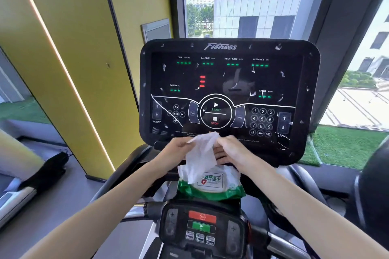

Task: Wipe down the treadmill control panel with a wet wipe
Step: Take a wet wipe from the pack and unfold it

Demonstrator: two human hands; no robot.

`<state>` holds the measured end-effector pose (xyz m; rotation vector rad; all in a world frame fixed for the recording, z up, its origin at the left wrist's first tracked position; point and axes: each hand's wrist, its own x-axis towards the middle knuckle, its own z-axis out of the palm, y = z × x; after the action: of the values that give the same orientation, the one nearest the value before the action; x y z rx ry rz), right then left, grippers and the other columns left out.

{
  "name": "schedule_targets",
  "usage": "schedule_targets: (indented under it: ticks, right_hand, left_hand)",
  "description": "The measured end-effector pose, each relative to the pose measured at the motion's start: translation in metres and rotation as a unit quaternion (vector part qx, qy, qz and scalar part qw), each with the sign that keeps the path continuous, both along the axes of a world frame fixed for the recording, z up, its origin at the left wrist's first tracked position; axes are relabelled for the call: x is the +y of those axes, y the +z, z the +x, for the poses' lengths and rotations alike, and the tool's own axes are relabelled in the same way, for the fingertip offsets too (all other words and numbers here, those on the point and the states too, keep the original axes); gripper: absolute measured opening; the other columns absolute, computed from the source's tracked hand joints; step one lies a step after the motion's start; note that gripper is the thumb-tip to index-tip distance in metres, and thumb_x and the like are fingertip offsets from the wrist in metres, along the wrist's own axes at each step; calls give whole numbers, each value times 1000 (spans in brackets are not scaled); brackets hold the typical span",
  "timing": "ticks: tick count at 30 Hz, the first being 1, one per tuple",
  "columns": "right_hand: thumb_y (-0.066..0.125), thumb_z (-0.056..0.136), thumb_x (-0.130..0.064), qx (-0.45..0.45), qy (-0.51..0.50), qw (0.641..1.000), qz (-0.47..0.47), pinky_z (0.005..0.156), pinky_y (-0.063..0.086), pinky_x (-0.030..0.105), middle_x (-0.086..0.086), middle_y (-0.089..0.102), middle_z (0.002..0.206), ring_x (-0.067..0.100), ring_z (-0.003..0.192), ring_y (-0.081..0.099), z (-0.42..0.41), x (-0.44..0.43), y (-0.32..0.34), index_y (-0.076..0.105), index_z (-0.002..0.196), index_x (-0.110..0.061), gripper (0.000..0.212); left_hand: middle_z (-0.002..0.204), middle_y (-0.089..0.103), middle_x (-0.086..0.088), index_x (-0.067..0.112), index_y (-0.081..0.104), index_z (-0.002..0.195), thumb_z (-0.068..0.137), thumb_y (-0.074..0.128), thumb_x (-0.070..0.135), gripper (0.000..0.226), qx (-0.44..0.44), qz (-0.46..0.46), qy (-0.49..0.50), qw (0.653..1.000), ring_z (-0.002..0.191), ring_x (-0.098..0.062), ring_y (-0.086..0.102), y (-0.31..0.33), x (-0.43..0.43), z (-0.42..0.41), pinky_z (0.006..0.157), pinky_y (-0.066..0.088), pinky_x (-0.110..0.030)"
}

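Nearest, just below the pack [212, 185], is a small console [202, 223] with red and green buttons. Directly above the pack both hands hold the wipe [201, 155]. The left hand [176, 149] pinches its upper left edge and the right hand [229, 150] curls its fingers on the right side, while the lower end hangs over the pack's top. Beyond the pack rises the panel [229, 82], flecked with white marks, and farther off a window [242, 0].

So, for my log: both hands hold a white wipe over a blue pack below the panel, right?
No, the head view shows a green pack, not blue. The left hand and right hand do hold the white wipe over it, below the panel.
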<state>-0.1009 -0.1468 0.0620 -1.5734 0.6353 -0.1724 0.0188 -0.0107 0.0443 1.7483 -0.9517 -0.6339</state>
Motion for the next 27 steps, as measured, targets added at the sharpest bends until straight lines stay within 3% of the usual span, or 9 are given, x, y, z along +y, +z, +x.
schedule_targets:
  ticks: [3,7,9,13,16,18,21,23,27]
  right_hand:
    - [44,90,-20,-13,0,999,-53,74,54,33,16,71,84,24,78,66,-1,-10,6,70,86,4,35]
    - [49,88,-20,-78,-52,995,-45,77,52,33,17,71,85,22,74,67,1,-15,20,71,85,5,34]
    - [44,82,-10,-117,-89,989,12,76,53,37,19,70,85,24,72,64,1,-15,27,70,84,5,30]
    - [31,79,-7,-140,-147,939,277,59,42,31,9,54,70,23,56,49,6,-17,31,53,73,-6,22]
    - [30,81,-6,-126,-186,927,301,57,41,29,8,53,66,22,53,48,9,-16,32,51,73,-6,22]
    - [30,85,-6,-119,-205,918,317,61,44,32,10,56,69,24,58,54,11,-18,34,54,75,-3,26]
    - [36,89,-17,-56,-195,925,321,60,44,30,8,58,65,25,58,58,13,-21,39,55,71,-7,28]
    - [39,87,-22,-35,-158,939,304,57,43,26,4,56,65,24,57,56,16,-22,42,55,69,-11,27]
    - [38,89,-41,-53,-150,940,303,58,44,27,7,64,58,23,52,61,17,-24,42,62,59,-9,50]
  left_hand:
    - [97,71,-6,11,67,97,100,42,21,27,116,-8,29,993,91,-20,66,16,-3,4,77,54,-33]
    - [94,72,-5,8,65,100,98,43,20,25,231,-59,46,970,86,-18,68,37,-9,12,74,52,-34]
    - [91,72,-4,8,65,101,96,45,21,24,272,-84,46,957,84,-17,68,46,-12,12,75,52,-33]
    - [98,69,-7,11,67,103,93,48,23,24,306,-114,-22,945,89,-19,65,57,-15,11,83,48,-37]
    - [91,70,-8,10,69,96,89,51,22,22,351,-131,-42,926,81,-19,66,61,-15,14,72,53,-31]
    - [94,68,-10,6,70,99,85,56,18,23,349,-110,-64,928,81,-19,65,62,-14,17,72,54,-30]
    - [100,61,-13,-9,50,121,79,63,17,51,317,-86,-80,941,80,-18,62,63,-13,22,65,55,-28]
    - [99,63,-12,-1,52,112,80,68,17,40,308,-83,-76,945,78,-19,64,63,-14,25,61,56,-28]
    - [88,66,-8,13,55,78,86,64,15,12,285,-112,23,952,68,-17,66,67,-16,31,50,53,-27]
